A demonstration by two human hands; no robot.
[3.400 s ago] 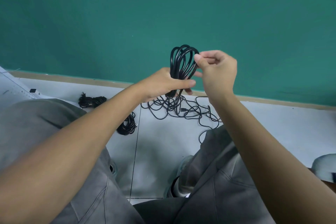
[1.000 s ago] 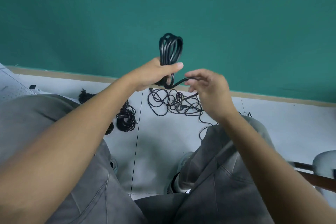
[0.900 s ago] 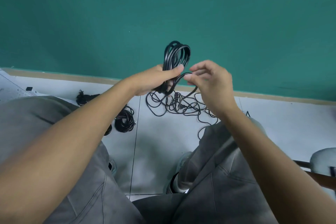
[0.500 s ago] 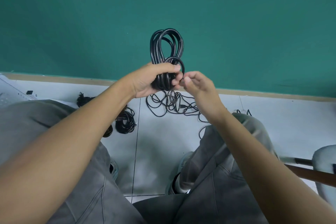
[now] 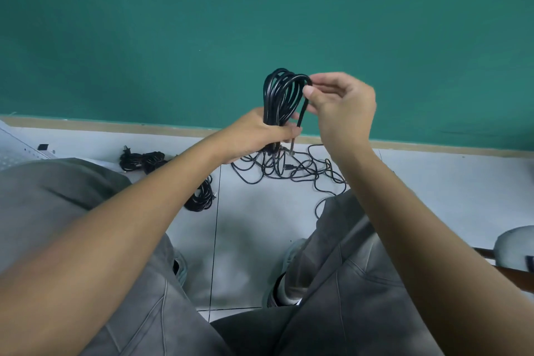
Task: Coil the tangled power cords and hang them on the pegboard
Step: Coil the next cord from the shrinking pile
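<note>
Coiling a black cord up in front of the green wall

Left hand wrapped tight around the bottom of the loops, right hand pinching the top strand. Rest of the cord trailing down into a tangled pile on the white floor, two bundled cords off to the left.

**A:** so what's different from half a sec ago?

**B:** the right hand is up at the top of the coiled cord now, pinching the outermost loop there. before, it was down low by the left hand, at the small loop near the grip.

**A:** and the coil itself?

**B:** loops are fanned wider now, with one more strand running down the right side.
</note>
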